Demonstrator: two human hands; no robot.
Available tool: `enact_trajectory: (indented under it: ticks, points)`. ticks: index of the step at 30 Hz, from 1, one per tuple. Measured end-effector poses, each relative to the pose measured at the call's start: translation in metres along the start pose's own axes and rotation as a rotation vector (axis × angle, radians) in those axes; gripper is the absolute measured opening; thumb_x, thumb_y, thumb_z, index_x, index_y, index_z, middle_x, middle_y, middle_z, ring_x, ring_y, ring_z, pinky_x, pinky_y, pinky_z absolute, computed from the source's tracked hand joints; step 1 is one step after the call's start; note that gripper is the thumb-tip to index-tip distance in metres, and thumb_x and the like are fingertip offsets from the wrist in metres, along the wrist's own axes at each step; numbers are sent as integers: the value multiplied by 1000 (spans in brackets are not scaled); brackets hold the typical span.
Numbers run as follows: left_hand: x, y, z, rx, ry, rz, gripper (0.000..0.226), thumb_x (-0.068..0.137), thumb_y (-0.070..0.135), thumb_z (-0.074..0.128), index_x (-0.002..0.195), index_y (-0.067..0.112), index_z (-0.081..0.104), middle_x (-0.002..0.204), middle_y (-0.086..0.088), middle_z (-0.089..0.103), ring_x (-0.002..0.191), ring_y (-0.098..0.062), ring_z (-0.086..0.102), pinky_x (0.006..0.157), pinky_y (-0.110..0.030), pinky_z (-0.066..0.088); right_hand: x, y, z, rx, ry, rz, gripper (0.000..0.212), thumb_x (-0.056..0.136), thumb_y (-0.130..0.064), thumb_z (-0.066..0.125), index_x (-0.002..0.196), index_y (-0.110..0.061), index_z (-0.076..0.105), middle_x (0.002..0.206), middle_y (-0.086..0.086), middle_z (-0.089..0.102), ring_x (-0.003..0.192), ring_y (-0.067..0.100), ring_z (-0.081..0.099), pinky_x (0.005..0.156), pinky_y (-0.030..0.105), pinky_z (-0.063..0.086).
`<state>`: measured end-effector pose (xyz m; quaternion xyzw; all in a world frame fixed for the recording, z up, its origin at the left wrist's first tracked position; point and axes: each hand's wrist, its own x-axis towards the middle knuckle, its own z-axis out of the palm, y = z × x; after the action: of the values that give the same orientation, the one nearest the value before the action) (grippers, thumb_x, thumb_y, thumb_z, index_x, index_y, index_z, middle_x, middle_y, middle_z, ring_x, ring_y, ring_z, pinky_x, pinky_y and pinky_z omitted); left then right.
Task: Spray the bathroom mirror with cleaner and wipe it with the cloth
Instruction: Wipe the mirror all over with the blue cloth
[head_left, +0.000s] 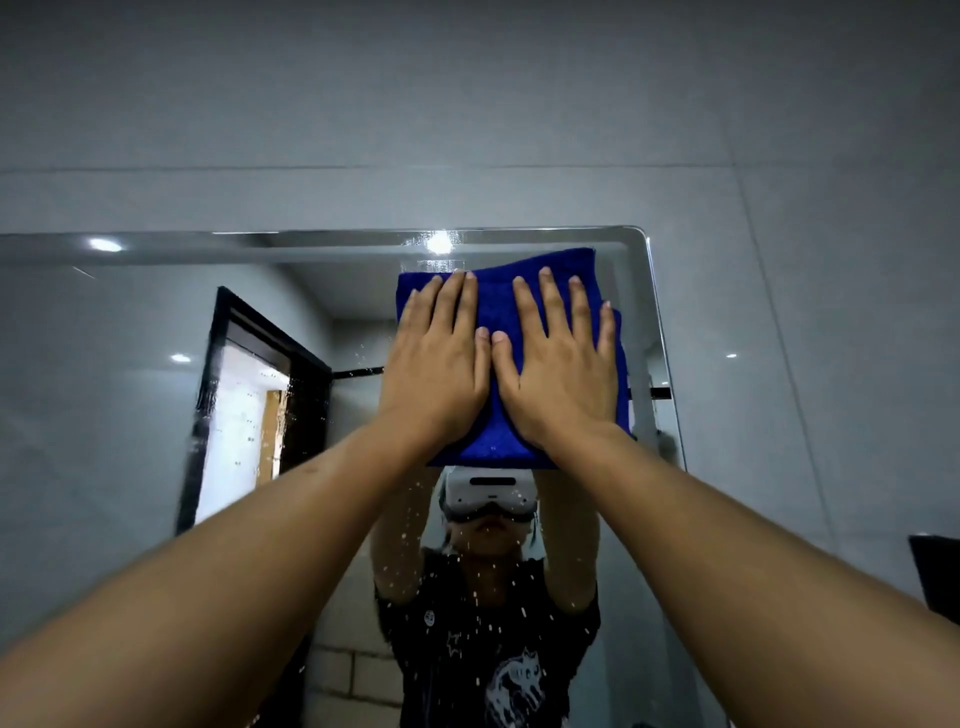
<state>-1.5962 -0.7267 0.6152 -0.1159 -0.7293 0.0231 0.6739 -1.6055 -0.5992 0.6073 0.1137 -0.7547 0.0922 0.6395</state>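
A folded blue cloth (491, 306) lies flat against the bathroom mirror (130, 322), close to its top right corner. My left hand (439, 364) and my right hand (563, 369) press on the cloth side by side, fingers straight and spread, thumbs almost touching. White droplets of cleaner speckle the glass below the cloth and around the reflected doorway. No spray bottle is in view.
Grey wall tiles (779, 130) surround the mirror above and to the right. A dark object (937, 577) juts in at the right edge. The glass reflects a black-framed doorway (244, 415) and a person wearing a white headset (488, 493).
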Motion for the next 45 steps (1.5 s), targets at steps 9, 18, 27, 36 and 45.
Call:
enact_trajectory:
  ticks: [9, 18, 27, 36, 45]
  points:
    - [4, 7, 6, -36, 47, -50, 64, 95, 37, 14, 153, 12, 20, 160, -6, 20, 149, -21, 9, 122, -41, 2, 4, 8, 0, -10, 5, -13, 64, 97, -52, 10, 156, -27, 1, 164, -1, -5, 151, 22, -8, 121, 48, -6]
    - [61, 11, 5, -69, 54, -28, 60, 97, 35, 20, 152, 13, 23, 160, -4, 22, 149, -21, 9, 122, -42, 1, 54, 23, -11, 8, 13, 22, 61, 101, -51, 19, 156, -29, 5, 164, -1, -2, 151, 22, -6, 121, 49, -4]
    - [79, 7, 5, -90, 110, -2, 52, 99, 31, 33, 148, 12, 32, 153, -6, 34, 143, -21, 24, 121, -41, 7, 70, 26, -12, 9, 41, 33, 60, 101, -51, 19, 156, -27, 10, 164, 0, 6, 151, 22, -2, 121, 49, -3]
    - [78, 1, 6, -101, 117, 21, 53, 101, 33, 30, 151, 15, 27, 156, -3, 29, 146, -20, 18, 122, -38, 5, 66, 20, -9, 8, 98, 46, 60, 101, -50, 21, 155, -26, 14, 164, 0, 10, 151, 22, 2, 121, 49, -1]
    - [71, -19, 0, -117, 81, 36, 54, 103, 35, 27, 153, 16, 20, 160, -5, 20, 149, -18, 11, 122, -37, 2, 62, 0, -3, -3, 104, 61, 61, 101, -51, 19, 156, -26, 11, 164, 1, 6, 151, 23, 0, 121, 49, -2]
